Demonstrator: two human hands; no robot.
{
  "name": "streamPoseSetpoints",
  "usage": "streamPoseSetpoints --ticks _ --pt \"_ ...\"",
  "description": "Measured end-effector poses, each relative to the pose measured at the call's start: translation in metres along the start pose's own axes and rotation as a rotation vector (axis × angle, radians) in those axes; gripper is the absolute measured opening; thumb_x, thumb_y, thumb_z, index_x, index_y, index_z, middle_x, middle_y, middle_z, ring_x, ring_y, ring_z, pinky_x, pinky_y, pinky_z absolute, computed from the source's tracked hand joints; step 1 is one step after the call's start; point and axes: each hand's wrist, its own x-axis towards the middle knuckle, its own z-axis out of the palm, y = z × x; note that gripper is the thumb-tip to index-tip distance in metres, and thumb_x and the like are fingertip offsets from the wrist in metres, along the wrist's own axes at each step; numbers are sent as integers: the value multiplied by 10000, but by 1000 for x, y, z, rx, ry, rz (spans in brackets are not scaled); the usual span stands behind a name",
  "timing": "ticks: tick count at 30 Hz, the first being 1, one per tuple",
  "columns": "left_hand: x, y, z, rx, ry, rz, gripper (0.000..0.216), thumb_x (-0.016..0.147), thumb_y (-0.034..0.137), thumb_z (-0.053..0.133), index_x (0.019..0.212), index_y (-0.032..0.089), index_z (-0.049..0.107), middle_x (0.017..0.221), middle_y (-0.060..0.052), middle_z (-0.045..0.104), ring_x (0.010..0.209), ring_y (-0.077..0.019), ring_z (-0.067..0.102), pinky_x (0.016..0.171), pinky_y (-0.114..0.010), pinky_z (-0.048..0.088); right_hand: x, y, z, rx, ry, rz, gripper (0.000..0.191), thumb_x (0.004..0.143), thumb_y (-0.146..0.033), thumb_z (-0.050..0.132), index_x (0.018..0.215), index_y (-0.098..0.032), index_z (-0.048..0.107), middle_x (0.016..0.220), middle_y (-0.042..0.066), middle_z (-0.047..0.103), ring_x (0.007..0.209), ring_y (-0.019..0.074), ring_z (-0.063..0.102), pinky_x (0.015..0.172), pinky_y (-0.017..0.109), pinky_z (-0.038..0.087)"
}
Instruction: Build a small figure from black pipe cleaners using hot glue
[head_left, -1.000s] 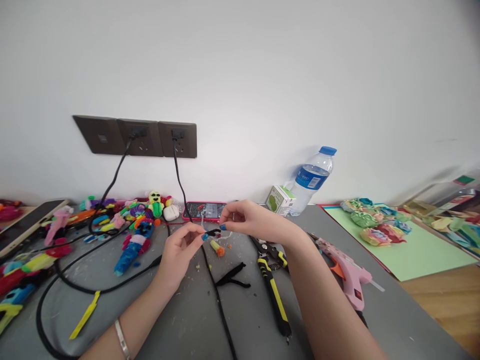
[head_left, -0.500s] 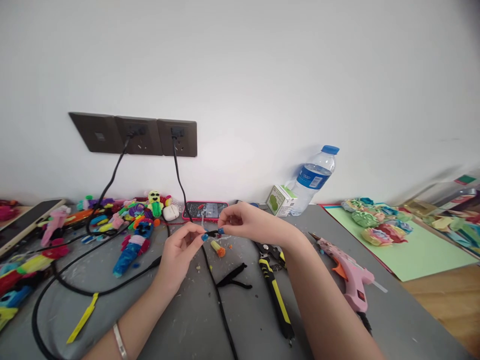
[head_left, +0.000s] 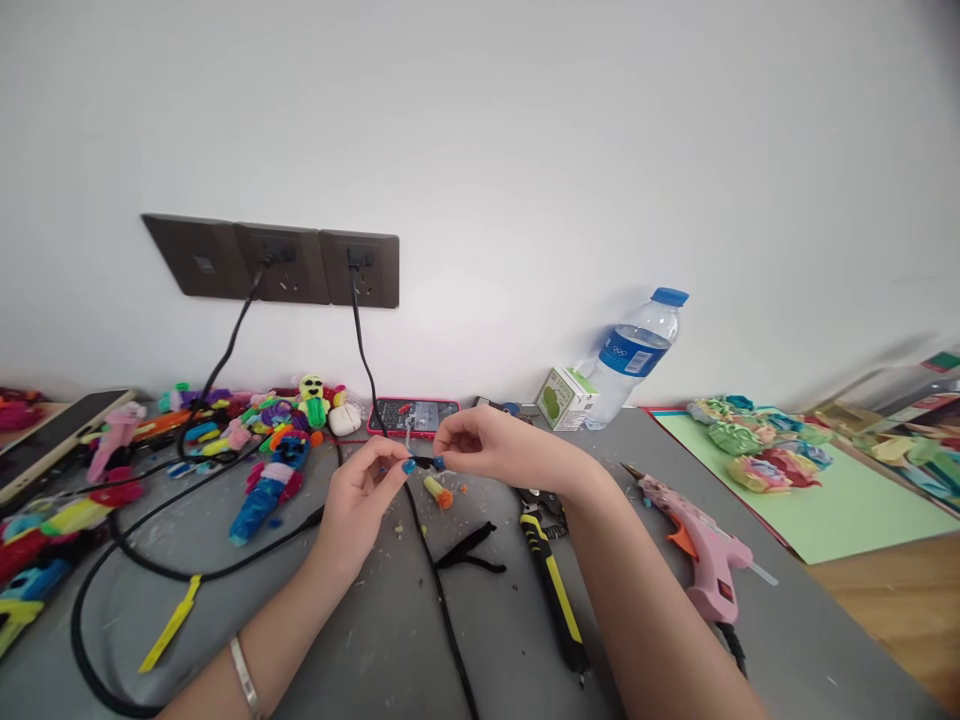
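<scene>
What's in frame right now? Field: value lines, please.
left hand: pinches small black piece, one end
right hand: pinches the same piece, other end
under hands: yellow scrap, black cable, bent black strip on grey table
right of hands: yellow-black cutters, pink glue gun
back edge: red-cased phone, carton, water bottle

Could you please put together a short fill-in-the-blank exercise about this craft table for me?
The left hand and right hand pinch a short strand of ____ colour.
The glue gun has a ____ body.
The water bottle has a ____ cap.
The silver bracelet is on the ____ wrist.
Missing words: black, pink, blue, left.
</scene>
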Motion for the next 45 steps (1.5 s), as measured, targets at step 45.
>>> streamPoseSetpoints --ticks 45 --pt "-2 1 2 10 -9 -65 191 803 370 709 819 182 677 734 -6 590 684 -151 527 623 -234 438 0 0 1 30 -2 -22 64 821 -182 576 789 -155 625 679 -34 536 624 107 431 578 233 336"
